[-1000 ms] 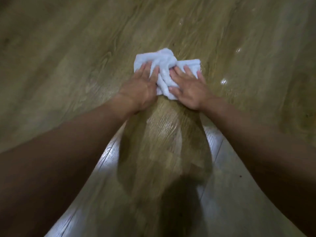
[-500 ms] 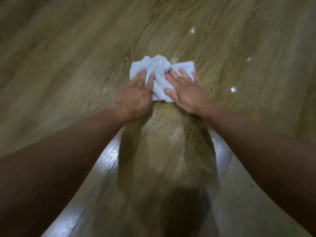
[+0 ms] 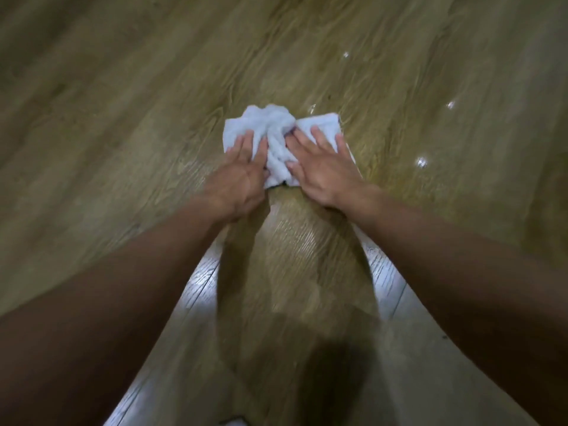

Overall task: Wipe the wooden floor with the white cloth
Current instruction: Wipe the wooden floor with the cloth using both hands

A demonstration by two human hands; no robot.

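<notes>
White cloth [image 3: 278, 133], bunched & wrinkled, lies on the wooden floor [image 3: 123, 103] at centre of view, straight ahead of the person, beyond both wrists. Its long axis runs left-to-right, across the line of the arms; a puckered ridge sits in the middle btwn the two hands. Left hand [image 3: 242, 173] is flat, palm down, fingers spread & pressing the cloth's left half; not gripping, just bearing down. Right hand [image 3: 322, 167] likewise flat, fingers splayed over the right half, thumb at the ridge. Hands are just beside each other, about equally far forward, so neither is clearly nearer. Both forearms reach out from the bottom corners w/ the person's shadow btwn them. Floor past the cloth, far right, shows a few small bright glints, maybe wet spots or light reflections; can't tell which. Judgement: w/ cloth ahead and lying crosswise, next stroke is prob a push or pull along the arms' line, sweeping a broad band.
</notes>
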